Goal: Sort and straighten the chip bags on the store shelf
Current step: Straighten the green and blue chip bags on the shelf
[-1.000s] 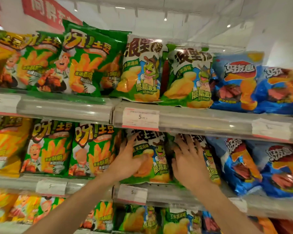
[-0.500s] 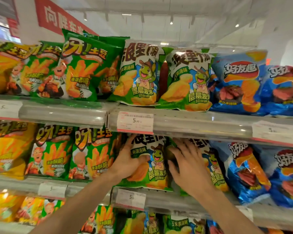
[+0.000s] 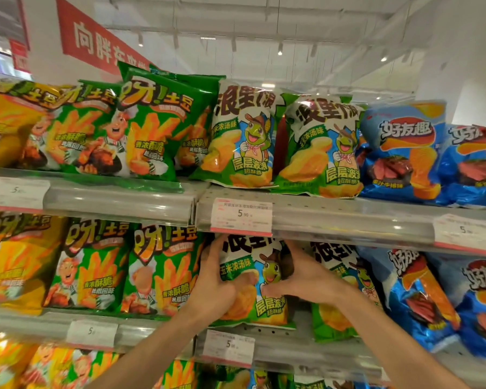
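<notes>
Head view shows both bare hands on one glossy green-and-white chip bag with a cartoon frog (image 3: 260,279) standing upright on the middle grey metal shelf (image 3: 292,349). On that bag's left edge, the left hand (image 3: 219,287) has its grip clamped, thumb pressed across the front and fingers curled behind the side. From the other side the right hand (image 3: 300,279) clamps its grip on the right edge, thumb on the front near the frog picture and fingers wrapped round toward the back. Just beside it on the right stands a second frog bag of the same kind (image 3: 337,299), partly hidden by the right wrist, and past that lie shiny blue chip bags (image 3: 421,299) leaning at a tilt. To the left of the held bag stand green chip bags printed with a chef and fries (image 3: 160,270), then yellow bags (image 3: 14,262) at the far left. On the upper shelf (image 3: 348,217) the same kinds sit in the same order: green chef bags (image 3: 152,130), two frog bags (image 3: 244,136) and blue bags (image 3: 404,153). A white price tag reading 5.90 (image 3: 241,217) hangs on the upper shelf's front rail directly above the held bag, and another white tag (image 3: 228,346) sits on the rail just below it. A red banner with white characters (image 3: 96,43) hangs on the wall at upper left.
</notes>
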Action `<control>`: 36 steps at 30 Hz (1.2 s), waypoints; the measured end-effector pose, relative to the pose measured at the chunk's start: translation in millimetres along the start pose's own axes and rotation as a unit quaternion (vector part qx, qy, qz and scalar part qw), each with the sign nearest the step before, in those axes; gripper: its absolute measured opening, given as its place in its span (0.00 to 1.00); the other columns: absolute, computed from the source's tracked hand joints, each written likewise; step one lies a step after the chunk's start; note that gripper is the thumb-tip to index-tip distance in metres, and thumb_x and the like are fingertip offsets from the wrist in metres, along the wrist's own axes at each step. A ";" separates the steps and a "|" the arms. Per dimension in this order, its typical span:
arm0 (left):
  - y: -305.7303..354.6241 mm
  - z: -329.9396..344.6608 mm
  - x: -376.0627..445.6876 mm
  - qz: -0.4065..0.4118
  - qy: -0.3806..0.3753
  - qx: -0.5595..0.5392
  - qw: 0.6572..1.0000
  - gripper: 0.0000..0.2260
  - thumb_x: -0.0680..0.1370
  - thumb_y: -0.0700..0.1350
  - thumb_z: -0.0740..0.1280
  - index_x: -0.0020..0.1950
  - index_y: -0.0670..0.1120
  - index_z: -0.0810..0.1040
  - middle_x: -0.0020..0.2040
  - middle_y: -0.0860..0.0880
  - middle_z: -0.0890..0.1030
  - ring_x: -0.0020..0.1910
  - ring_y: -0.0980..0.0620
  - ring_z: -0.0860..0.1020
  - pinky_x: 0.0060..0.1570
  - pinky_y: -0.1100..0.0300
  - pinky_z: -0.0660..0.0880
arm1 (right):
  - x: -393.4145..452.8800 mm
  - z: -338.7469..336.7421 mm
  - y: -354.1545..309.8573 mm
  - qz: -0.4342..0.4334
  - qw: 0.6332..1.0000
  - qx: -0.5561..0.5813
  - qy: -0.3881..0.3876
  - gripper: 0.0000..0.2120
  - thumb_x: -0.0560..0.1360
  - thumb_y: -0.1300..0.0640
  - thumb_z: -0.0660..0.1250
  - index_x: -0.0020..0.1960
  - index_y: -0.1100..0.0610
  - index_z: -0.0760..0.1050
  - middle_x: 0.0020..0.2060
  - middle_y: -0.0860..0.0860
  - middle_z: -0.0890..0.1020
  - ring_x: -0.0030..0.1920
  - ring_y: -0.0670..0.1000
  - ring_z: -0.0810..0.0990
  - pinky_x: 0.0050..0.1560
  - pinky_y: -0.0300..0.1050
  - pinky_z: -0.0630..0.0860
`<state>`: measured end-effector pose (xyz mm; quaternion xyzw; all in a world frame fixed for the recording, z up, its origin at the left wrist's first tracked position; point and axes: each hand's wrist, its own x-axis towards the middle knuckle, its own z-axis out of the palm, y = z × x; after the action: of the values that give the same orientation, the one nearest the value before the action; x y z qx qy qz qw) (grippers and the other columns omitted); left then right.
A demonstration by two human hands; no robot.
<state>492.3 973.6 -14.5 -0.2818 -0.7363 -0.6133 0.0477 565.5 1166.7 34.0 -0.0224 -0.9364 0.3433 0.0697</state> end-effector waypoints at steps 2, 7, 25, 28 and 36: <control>2.2 -0.6 2.1 -0.005 0.001 0.008 1.000 0.39 0.66 0.60 0.74 0.71 0.71 0.57 0.71 0.58 0.65 0.69 0.56 0.68 0.70 0.48 0.68 | 1.0 5.4 2.4 -0.013 1.000 0.022 0.018 0.50 0.58 0.41 0.82 0.70 0.29 0.54 0.68 0.40 0.70 0.67 0.42 0.71 0.68 0.43 0.71; 1.7 4.0 5.7 0.040 -0.015 0.061 0.997 0.37 0.71 0.70 0.66 0.75 0.69 0.51 0.76 0.58 0.59 0.74 0.57 0.61 0.73 0.53 0.63 | -10.1 7.1 3.3 -0.050 0.996 0.027 0.064 0.45 0.58 0.43 0.82 0.63 0.23 0.56 0.64 0.36 0.70 0.66 0.41 0.73 0.65 0.49 0.76; 1.1 12.1 8.7 0.107 -0.042 0.136 0.984 0.30 0.79 0.64 0.58 0.77 0.67 0.47 0.81 0.56 0.45 0.79 0.50 0.54 0.75 0.52 0.59 | -25.5 8.7 14.1 -0.027 0.996 0.017 0.080 0.54 0.62 0.50 0.82 0.69 0.29 0.45 0.59 0.18 0.52 0.70 0.36 0.59 0.72 0.48 0.68; 1.8 -5.2 -8.8 0.156 -0.058 0.285 0.944 0.28 0.83 0.57 0.55 0.80 0.61 0.46 0.81 0.50 0.43 0.79 0.48 0.52 0.74 0.52 0.59 | -23.4 8.3 12.2 -0.011 0.997 -0.003 0.079 0.55 0.65 0.54 0.82 0.76 0.39 0.46 0.63 0.28 0.57 0.68 0.37 0.59 0.72 0.40 0.63; -17.7 -69.7 -10.6 0.327 0.020 0.547 0.771 0.23 0.81 0.49 0.61 0.75 0.44 0.68 0.77 0.42 0.65 0.77 0.41 0.61 0.73 0.41 0.60 | -13.6 24.3 -7.9 -0.003 0.996 -0.049 0.072 0.54 0.70 0.50 0.77 0.79 0.39 0.39 0.77 0.40 0.39 0.73 0.39 0.40 0.70 0.38 0.46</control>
<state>473.6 903.4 -17.5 -0.4200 -0.8094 -0.0600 0.4061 575.4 1143.8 19.2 -0.0479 -0.9448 0.2939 0.1366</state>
